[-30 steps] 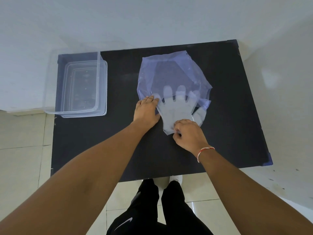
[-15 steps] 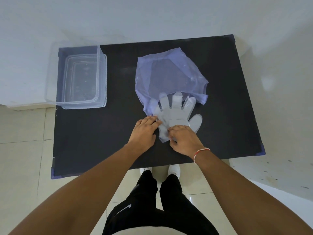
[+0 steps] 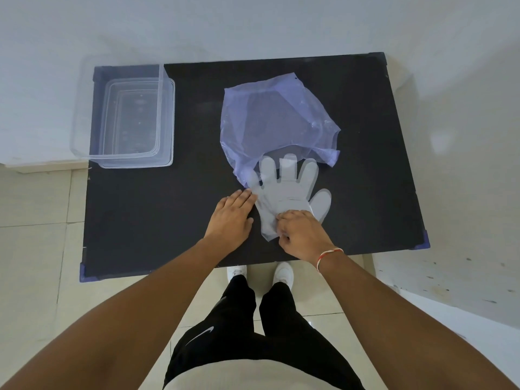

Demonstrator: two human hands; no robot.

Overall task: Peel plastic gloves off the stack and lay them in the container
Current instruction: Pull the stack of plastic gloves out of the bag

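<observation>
Far left, at the table's [image 3: 140,220] back corner: a clear, rectangular plastic container [image 3: 123,115], open-topped, nothing visible inside, part of it overhanging the black table's left edge. Walls see-through, rim catching pale light.

Toward the middle, near the front edge: left hand [image 3: 232,218] flat, palm down, fingers pressed together and pointing toward the far right, fingertips touching the left margin of the glove stack [image 3: 287,192]. No pinch there, just pressing.

Next, the stack itself: thin, milky-translucent plastic gloves lying flat on the dark surface, shaped as an open hand, four fingers pointing away from the person, thumb lobe sticking out to the right. Faint creases across the palm area; dark table showing dimly through the film. Number of layers impossible to tell. Cuff end nearest the person, slightly ruffled.

Over the fingertips of the stack and stretching back from them: a crumpled bluish-purple plastic bag [image 3: 277,122], translucent, mouth toward the person, lower edge overlapping the glove fingers.

Right of the stack's cuff: right hand [image 3: 302,232] curled, knuckles up, fingers bent onto the cuff's near edge, apparently pinching the film, though the fingertips are hidden underneath. Red-and-white thread bracelet [image 3: 327,256] on that wrist.

Container and gloves well apart.
</observation>
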